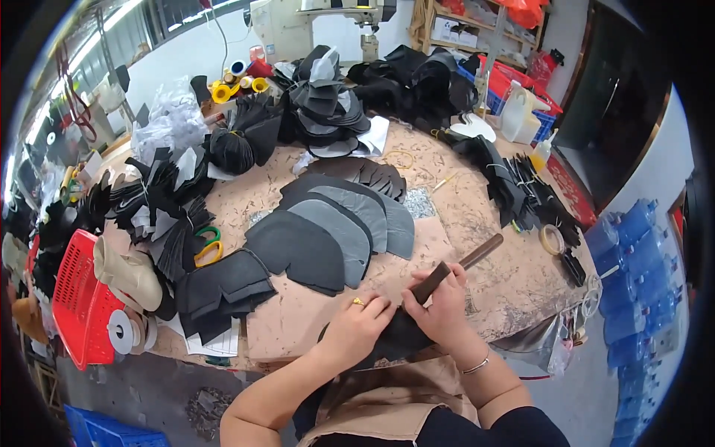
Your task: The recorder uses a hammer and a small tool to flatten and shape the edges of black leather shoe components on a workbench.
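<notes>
At the table's near edge, both my hands work close together over a black sheet piece [402,337], partly hidden by them and lying against my apron. My left hand [359,328], a ring on one finger, has its fingertips pinched on this piece. My right hand [439,305] is closed around a dark brown flat strip [430,284] that sticks up between thumb and fingers. Just beyond its fingertips is a brown stick [481,252]; whether it joins the strip is hidden. Rounded black pieces [294,249] and grey-faced pieces [335,227] lie fanned out ahead of my hands.
Stacks of cut black pieces [223,287] and bundles [242,138] crowd the left and back. At left are a red basket [78,298], a beige boot [126,276] and scissors [208,249]. Tape [552,240] lies at right, near blue water bottles [633,290]. A machine [365,33] stands behind.
</notes>
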Demonstrator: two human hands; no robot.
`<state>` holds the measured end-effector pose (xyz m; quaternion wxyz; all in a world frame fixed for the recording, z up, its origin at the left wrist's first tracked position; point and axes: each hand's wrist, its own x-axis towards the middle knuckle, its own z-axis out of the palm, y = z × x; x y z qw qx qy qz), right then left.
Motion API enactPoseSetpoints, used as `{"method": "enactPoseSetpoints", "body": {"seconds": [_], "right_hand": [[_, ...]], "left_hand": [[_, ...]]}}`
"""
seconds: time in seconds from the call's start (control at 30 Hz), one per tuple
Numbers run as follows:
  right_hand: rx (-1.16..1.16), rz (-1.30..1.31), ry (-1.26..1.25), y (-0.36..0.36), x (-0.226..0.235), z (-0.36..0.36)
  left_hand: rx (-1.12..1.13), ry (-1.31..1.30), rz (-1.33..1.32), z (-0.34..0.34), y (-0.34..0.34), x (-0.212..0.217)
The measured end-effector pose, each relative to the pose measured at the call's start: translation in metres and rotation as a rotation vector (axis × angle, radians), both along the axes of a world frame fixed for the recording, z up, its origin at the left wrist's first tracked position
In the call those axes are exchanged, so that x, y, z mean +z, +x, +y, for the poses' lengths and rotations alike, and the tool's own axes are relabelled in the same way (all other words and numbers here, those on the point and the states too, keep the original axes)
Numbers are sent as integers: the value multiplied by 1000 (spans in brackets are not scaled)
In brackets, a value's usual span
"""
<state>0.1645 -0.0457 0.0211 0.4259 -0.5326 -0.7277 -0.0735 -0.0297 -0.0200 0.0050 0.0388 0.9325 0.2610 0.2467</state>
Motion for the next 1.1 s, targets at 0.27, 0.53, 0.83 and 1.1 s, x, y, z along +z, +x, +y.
{"method": "enactPoseSetpoints", "body": {"seconds": [0.27, 0.53, 0.83, 1.1], "right_hand": [[-26, -67, 73, -9, -4, 1], [-52, 12, 135, -10, 6, -3], [15, -9, 82, -9, -6, 2], [-5, -3, 54, -19, 5, 1]], "left_hand": [[20, -8, -9, -4, 1, -1], [38, -41, -81, -3, 0, -6], [36, -101, -205, 3, -5, -8], [89, 57, 5, -5, -8, -3]]}}
